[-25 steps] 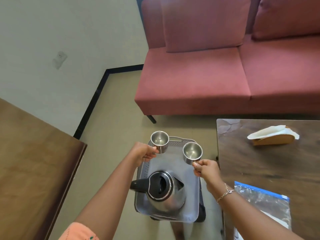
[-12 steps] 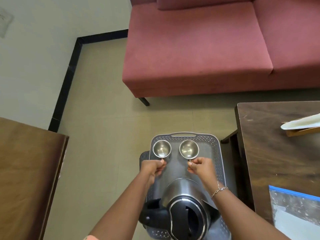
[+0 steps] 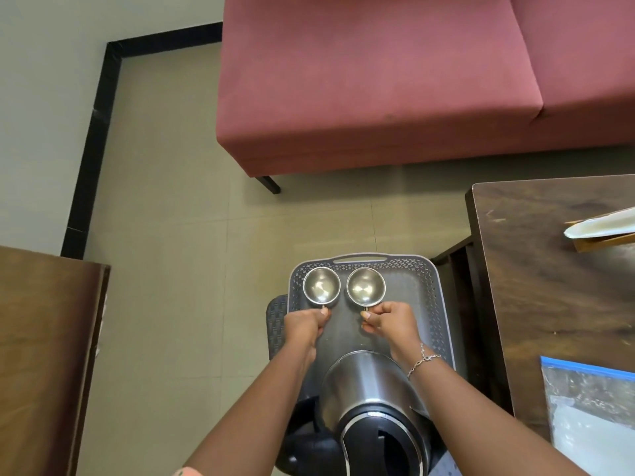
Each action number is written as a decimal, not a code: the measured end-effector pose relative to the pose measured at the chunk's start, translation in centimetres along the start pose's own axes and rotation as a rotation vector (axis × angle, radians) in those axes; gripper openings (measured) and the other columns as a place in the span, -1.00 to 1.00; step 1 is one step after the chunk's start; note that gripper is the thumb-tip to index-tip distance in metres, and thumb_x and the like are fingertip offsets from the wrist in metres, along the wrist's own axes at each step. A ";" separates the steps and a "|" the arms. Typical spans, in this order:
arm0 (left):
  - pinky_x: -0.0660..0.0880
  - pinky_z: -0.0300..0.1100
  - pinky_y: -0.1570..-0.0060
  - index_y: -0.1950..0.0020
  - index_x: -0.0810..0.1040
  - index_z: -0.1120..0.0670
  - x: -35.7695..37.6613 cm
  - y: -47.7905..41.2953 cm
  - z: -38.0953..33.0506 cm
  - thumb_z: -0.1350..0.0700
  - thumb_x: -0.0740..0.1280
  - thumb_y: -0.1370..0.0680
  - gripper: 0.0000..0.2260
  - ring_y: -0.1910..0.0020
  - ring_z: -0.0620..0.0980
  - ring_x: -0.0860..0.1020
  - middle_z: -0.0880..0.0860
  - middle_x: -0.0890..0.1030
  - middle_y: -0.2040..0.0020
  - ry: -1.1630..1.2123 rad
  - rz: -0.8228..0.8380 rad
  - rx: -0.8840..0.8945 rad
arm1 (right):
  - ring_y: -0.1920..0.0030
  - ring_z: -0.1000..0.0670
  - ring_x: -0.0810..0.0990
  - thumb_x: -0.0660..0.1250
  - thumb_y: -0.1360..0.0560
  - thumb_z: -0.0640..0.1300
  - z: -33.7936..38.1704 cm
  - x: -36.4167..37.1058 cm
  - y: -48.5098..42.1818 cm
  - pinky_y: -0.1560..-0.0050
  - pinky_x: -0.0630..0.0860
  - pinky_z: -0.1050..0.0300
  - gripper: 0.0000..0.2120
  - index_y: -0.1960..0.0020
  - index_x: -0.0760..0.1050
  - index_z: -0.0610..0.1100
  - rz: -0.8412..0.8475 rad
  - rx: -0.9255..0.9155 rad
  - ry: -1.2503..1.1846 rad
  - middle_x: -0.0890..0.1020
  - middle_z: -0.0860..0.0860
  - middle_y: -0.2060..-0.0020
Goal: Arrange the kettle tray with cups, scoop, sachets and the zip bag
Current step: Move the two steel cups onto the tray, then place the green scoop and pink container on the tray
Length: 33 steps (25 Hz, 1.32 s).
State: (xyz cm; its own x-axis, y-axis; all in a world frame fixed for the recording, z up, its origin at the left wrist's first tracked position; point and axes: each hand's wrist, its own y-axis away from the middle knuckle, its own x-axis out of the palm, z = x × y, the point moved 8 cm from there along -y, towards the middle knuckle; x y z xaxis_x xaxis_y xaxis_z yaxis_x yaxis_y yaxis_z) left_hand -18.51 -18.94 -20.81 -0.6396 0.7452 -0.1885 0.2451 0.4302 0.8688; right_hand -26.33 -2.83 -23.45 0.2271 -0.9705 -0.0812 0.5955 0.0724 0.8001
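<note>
Each hand pinches one cup handle: left hand (image 3: 307,323) on the left cup (image 3: 321,285), right hand (image 3: 390,320) on the right cup (image 3: 365,285), so both stand level, side by side, at the far end of the tray (image 3: 431,304).

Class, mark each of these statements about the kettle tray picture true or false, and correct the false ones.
1. Both steel cups sit at the far end of the tray. True.
2. The left hand pinches the handle of the left cup, and the right hand that of the right cup. True.
3. The kettle stands on the sofa. False: it stands on the tray, nearest the person.
4. The zip bag lies in the tray. False: it lies on the dark table to the right.
</note>
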 end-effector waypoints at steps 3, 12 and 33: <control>0.47 -0.44 0.54 -0.11 0.50 0.43 0.1 0.0 -0.2 0.37 0.29 -0.50 -0.79 0.51 -0.18 0.57 -0.03 0.60 0.51 0.001 0.009 0.008 | 0.38 -0.03 0.52 0.36 -0.39 -0.45 -0.3 0.0 -0.2 0.48 0.54 0.35 -0.78 0.36 0.44 -0.26 0.005 0.028 -0.022 0.53 -0.11 0.39; 0.41 -0.46 0.61 -0.08 0.51 0.44 0.2 -0.5 0.0 0.36 0.31 -0.50 -0.80 0.66 -0.28 0.47 -0.11 0.52 0.67 -0.049 -0.020 0.040 | 0.35 0.00 0.53 0.36 -0.38 -0.45 -0.2 -0.1 -1.2 0.45 0.56 0.34 -0.78 0.36 0.44 -0.25 -0.002 0.043 0.003 0.53 -0.10 0.37; 0.50 0.05 -0.16 -0.01 0.56 0.15 -2.5 12.8 -4.1 0.25 0.35 -0.48 -0.88 -0.07 0.15 0.57 0.14 0.61 0.04 -0.391 -0.125 0.452 | -0.12 -0.17 0.48 0.26 -0.51 -0.13 7.3 -10.6 9.5 -0.10 0.40 0.03 -0.71 -0.20 0.45 -0.16 -0.060 -0.538 1.076 0.50 -0.13 -0.12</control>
State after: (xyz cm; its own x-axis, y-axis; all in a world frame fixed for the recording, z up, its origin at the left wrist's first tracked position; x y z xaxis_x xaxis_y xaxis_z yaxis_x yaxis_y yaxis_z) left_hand -16.75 -17.31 -7.33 -0.3898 0.7700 -0.5052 0.5253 0.6365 0.5648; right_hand -28.72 6.48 -10.62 0.5616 -0.3050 -0.7691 0.8142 0.3691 0.4482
